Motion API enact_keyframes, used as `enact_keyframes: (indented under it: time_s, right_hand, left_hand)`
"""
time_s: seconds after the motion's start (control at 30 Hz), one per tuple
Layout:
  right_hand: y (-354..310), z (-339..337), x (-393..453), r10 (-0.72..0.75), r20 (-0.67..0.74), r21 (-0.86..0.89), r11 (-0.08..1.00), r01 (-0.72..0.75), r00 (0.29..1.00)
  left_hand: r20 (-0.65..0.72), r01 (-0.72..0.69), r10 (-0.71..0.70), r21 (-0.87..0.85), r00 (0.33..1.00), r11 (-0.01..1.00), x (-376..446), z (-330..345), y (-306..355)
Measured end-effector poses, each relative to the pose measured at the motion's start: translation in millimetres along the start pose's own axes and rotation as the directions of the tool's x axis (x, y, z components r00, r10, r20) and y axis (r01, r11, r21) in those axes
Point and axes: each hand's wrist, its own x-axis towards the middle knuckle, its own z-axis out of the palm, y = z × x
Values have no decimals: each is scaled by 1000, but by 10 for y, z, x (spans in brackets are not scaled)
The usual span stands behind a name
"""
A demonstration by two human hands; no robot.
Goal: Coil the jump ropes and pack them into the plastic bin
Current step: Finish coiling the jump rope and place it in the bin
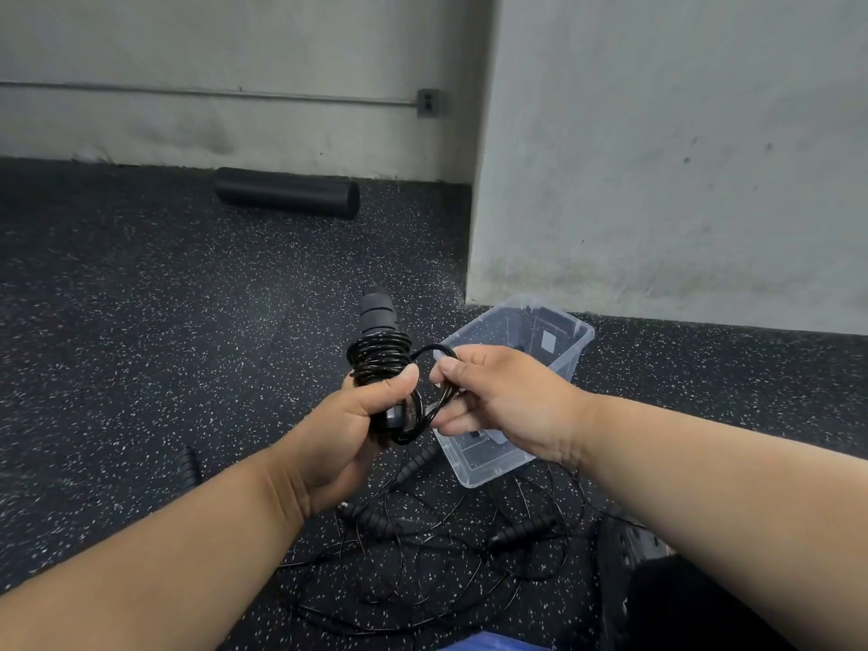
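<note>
Left hand: the left hand (350, 429) grips the coiled jump rope (379, 357), fingers curled round its handles, thumb pressed on the lower wraps.
Coiled jump rope: black cord wound in tight turns round a pair of black handles; the foam handle end (377, 310) sticks up and away from the fist.
Right hand: the right hand (500, 397) pinches a loop of cord (434, 352) between thumb and fingers, just beside the left thumb.
Plastic bin: the clear plastic bin (575, 343) sits on the floor beyond and beneath the right hand, near the wall corner; contents hard to make out.
Loose jump ropes: a tangle of loose jump ropes (437, 533) lies on the floor below both hands, ribbed black handles among thin cord, next to the bin's near corner.
Floor: black speckled rubber floor (141, 321).
Foam roller: a black foam roller (286, 192) lies against the far wall.
Wall outlet: a grey outlet box (430, 103) on a conduit.
</note>
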Motion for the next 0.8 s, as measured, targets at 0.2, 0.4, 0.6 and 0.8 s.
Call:
enact_keyframes:
  time_s: [0.2, 0.4, 0.6, 0.8]
  right_hand:
    - [1, -78, 98, 109, -87, 318, 945, -76, 990]
    - [6, -69, 98, 166, -65, 346, 929, -134, 984]
    - [90, -46, 87, 256, 19, 329, 911, -247, 967]
    - [113, -10, 124, 249, -28, 326, 918, -227, 968]
  left_hand:
    - [15, -46, 44, 118, 999, 992, -29, 115, -48]
    - [27, -37, 33, 144, 999, 989, -49, 155, -67]
    - [65, 16, -20, 63, 998, 998, -15, 140, -75]
    - [79, -17, 15, 32, 997, 999, -13, 174, -80]
